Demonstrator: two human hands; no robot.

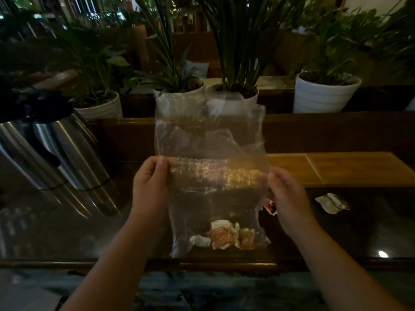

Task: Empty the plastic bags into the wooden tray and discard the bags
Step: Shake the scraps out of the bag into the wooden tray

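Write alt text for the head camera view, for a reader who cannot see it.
Two bare hands, left hand and right hand, hold a clear plastic bag upright by its side edges above a dark glossy table, a few wrapped snacks lying at its bottom. A wooden tray sits behind on the right, steel thermos jugs at left, potted plants beyond.

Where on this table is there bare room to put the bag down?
Bare dark tabletop lies right of the right hand, below the wooden tray and past the crumpled wrapper. Another patch sits between the left hand and the steel flasks. The middle is crowded: the plastic bag hangs there.
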